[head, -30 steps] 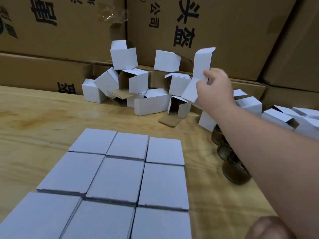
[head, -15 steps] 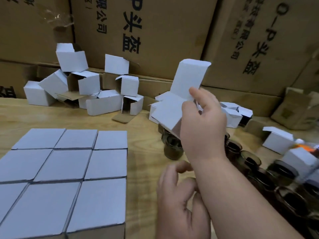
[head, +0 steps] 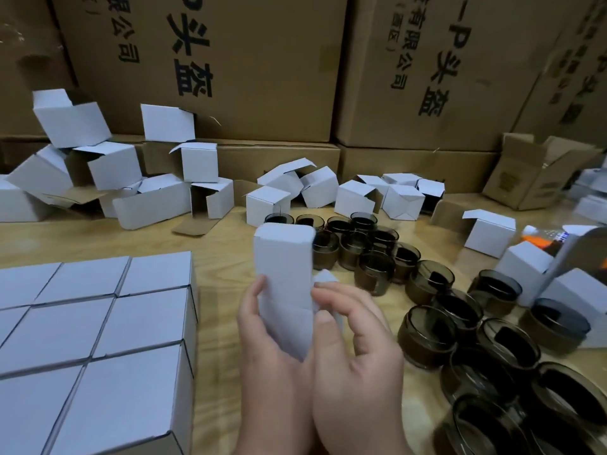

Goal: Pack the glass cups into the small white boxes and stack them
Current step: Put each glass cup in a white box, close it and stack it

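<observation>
A small white box (head: 283,274) stands upright in front of me, held between both hands above the wooden table (head: 216,310). My left hand (head: 272,366) grips its lower left side, fingers curled round the edge. My right hand (head: 356,356) holds its right side with thumb and curled fingers. Several dark smoky glass cups (head: 427,336) stand in a cluster on the table to the right. A block of closed white boxes (head: 98,323) is stacked at the lower left.
Loose open white boxes (head: 157,178) lie heaped along the back of the table and more white boxes (head: 489,231) sit at the right. Large brown cartons (head: 230,67) form a wall behind. An open brown carton (head: 538,172) sits at the far right.
My right hand brought the white box from the back pile down and toward me. My left hand rose and took hold of it. The view swung right, showing the glass cups.
</observation>
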